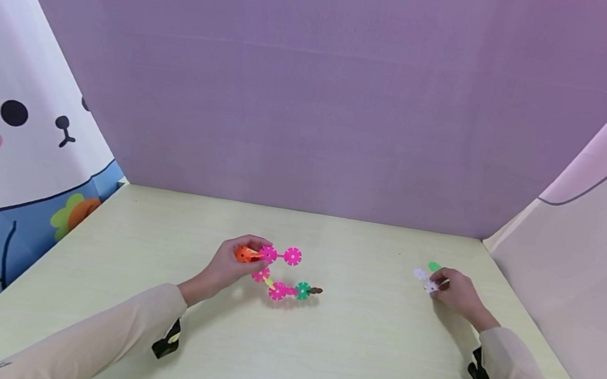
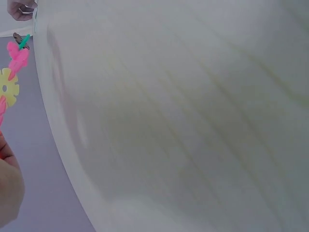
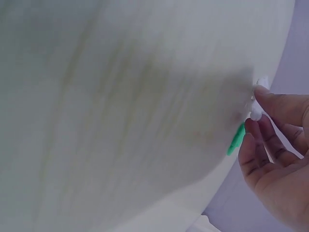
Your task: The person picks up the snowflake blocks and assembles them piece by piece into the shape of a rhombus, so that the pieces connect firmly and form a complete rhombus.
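My left hand (image 1: 226, 269) grips a chain of interlocked plastic snowflake discs by its orange end (image 1: 245, 254), above the left-middle of the table. From the fingers, pink discs (image 1: 293, 256) stick out to the right. A lower branch runs through a yellow disc (image 1: 269, 282) to a green disc (image 1: 303, 291) and a brown piece (image 1: 316, 291) at its tip. Far to the right, my right hand (image 1: 458, 295) pinches a white snowflake disc (image 1: 430, 286) between thumb and fingers, low over the table. Beside it are another white disc (image 1: 419, 274) and a bright green disc (image 1: 434, 267).
The pale wooden table (image 1: 359, 353) ends at a purple panel (image 1: 311, 105) behind. Printed cloth walls (image 1: 35, 66) flank it left and right. Dark straps (image 1: 167, 341) hang at both wrists.
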A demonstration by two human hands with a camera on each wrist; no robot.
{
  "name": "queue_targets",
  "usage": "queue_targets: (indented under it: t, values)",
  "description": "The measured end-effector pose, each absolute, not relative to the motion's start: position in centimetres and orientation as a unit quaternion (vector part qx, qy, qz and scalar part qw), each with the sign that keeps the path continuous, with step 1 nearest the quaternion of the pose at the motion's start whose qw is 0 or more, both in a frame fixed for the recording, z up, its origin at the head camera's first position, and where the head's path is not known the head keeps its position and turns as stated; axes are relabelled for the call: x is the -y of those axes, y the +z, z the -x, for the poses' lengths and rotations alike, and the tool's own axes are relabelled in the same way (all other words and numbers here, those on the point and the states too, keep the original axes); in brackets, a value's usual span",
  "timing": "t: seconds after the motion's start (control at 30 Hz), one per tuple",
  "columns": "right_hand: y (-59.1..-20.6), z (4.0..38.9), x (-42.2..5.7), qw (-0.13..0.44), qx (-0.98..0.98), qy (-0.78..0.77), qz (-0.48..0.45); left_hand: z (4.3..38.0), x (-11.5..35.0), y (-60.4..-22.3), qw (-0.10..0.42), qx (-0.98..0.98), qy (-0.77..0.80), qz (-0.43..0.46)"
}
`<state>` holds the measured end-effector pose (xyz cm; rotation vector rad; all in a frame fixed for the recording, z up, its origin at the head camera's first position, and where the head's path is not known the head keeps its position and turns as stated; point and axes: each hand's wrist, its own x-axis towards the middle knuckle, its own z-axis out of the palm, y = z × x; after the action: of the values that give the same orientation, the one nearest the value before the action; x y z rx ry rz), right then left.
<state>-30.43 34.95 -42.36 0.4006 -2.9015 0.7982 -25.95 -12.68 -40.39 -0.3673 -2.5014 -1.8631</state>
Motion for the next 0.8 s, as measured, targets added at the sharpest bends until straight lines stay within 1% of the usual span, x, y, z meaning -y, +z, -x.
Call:
queue_targets:
  t: [0.23, 0.57, 0.8]
  values:
    - [-42.0, 30.3, -34.9, 0.070, 0.955, 0.251, -0.141, 25.9, 12.7, -40.4, -0.001, 0.800, -0.590, 0.112]
    - [-41.0, 30.4, -34.8, 0.049, 0.949, 0.267, -0.163, 26.0, 12.7, -40.4, 0.001, 0.802, -0.587, 0.115]
    - [-40.4, 30.4, -33.9, 0.069, 0.943, 0.285, -0.157, 26.0, 12.7, -40.4, -0.001, 0.803, -0.589, 0.097]
